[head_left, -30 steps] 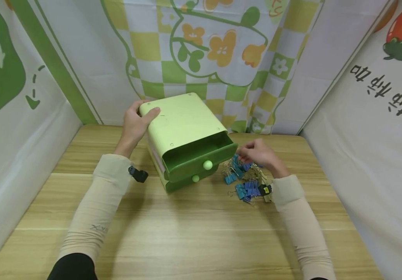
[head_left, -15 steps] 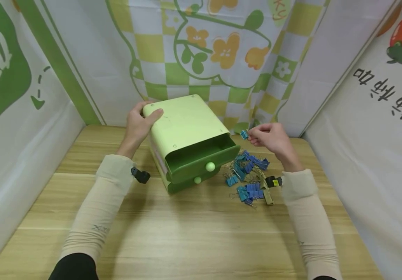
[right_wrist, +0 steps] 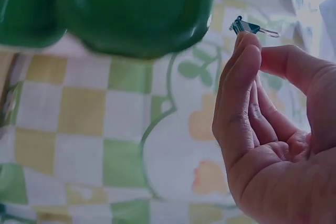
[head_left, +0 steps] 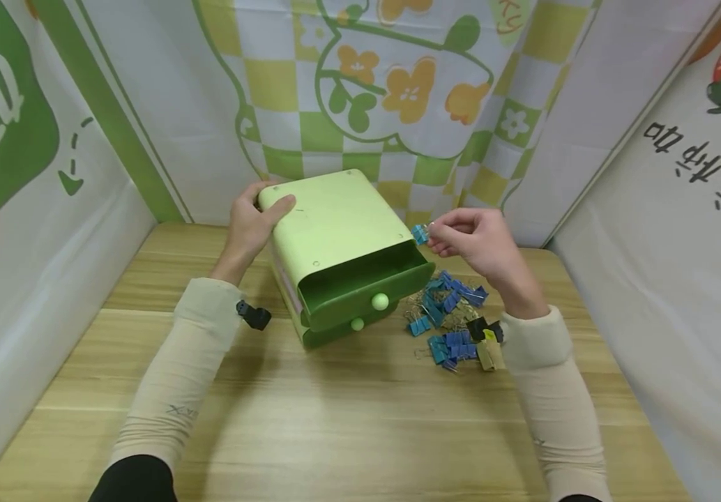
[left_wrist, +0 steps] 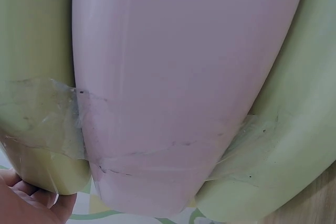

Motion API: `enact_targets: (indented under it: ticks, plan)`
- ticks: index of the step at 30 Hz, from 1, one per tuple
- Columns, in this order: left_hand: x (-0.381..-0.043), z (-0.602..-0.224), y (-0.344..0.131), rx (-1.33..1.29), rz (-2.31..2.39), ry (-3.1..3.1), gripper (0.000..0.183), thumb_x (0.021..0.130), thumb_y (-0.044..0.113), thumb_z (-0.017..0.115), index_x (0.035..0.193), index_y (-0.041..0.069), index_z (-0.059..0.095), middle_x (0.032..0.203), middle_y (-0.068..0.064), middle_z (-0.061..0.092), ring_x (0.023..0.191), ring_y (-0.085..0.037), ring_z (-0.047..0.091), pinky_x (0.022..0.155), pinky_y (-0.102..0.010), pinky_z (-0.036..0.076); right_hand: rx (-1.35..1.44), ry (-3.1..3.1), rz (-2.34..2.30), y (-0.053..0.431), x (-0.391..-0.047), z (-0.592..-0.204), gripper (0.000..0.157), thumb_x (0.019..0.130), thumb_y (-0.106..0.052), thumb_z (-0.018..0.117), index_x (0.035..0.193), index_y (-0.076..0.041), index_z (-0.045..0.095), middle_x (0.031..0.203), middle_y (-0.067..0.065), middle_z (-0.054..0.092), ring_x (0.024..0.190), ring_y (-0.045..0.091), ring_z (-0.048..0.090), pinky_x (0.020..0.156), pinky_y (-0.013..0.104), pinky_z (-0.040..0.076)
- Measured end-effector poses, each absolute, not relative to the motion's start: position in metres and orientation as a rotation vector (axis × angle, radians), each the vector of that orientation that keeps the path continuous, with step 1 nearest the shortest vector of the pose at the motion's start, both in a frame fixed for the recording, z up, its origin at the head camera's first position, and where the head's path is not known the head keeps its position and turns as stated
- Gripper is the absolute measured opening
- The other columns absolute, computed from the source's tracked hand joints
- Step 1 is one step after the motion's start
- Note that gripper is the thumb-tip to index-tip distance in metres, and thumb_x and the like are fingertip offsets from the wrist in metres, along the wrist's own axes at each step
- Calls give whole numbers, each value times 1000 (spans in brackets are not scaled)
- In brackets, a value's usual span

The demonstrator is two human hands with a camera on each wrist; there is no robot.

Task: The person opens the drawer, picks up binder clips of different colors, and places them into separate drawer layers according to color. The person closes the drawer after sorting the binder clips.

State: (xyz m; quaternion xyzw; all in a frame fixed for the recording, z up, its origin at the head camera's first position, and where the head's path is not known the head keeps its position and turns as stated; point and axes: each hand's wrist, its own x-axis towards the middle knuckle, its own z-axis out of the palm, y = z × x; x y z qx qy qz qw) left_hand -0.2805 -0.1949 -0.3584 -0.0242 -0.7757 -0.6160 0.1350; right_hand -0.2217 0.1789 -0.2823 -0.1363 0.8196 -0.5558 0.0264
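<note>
A light green two-drawer box [head_left: 338,219] stands at an angle on the table, its upper drawer [head_left: 354,304] pulled partly out. My left hand [head_left: 249,229] grips its back left corner, thumb on the top; fingertips show at the edge in the left wrist view. My right hand [head_left: 480,242] pinches a blue binder clip [head_left: 420,234] between thumb and fingers, just right of the box's front corner. In the right wrist view, the clip [right_wrist: 247,26] points up from the fingertips, beside the green drawer fronts [right_wrist: 139,11]. Below that hand lies a pile of blue, teal and gold binder clips [head_left: 459,343].
The wooden table [head_left: 335,425] runs back to a checked curtain [head_left: 316,132] close behind the box. White printed panels [head_left: 668,230] stand on both sides. Clear tape [left_wrist: 142,153] crosses the box's pink side panel [left_wrist: 178,51].
My right hand has lifted a blue binder clip from the pile and carried it up and left to the box's front corner. The left hand keeps its grip on the box.
</note>
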Motion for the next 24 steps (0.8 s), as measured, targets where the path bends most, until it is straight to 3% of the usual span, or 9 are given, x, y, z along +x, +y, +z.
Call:
enact_targets:
  ticks: [5, 10, 24]
  plan:
    - [-281, -359, -195, -80, -1793, -2235, 61, 96, 44, 73, 144, 9, 59, 133, -12, 60, 101, -15, 60, 79, -21, 53, -526, 2540, -1611, 158, -210, -275, 20, 100, -15, 74, 106, 4, 76, 87, 8, 79, 79, 23, 78, 75, 34, 66]
    - [-281, -359, -195, -79, -1790, -2231, 61, 96, 44, 74, 143, 8, 60, 132, -11, 60, 101, -14, 60, 79, -21, 53, -625, 2646, -1418, 132, -198, -270, 14, 99, -17, 73, 102, -4, 79, 87, 10, 80, 77, 26, 78, 73, 38, 65]
    - [-282, -361, -196, -87, -1775, -2251, 62, 96, 47, 73, 144, 10, 59, 134, -12, 60, 101, -15, 60, 79, -21, 54, -830, 2825, -1047, 74, -181, -273, 10, 95, -15, 72, 89, -15, 81, 82, -3, 79, 72, 9, 72, 73, 29, 60]
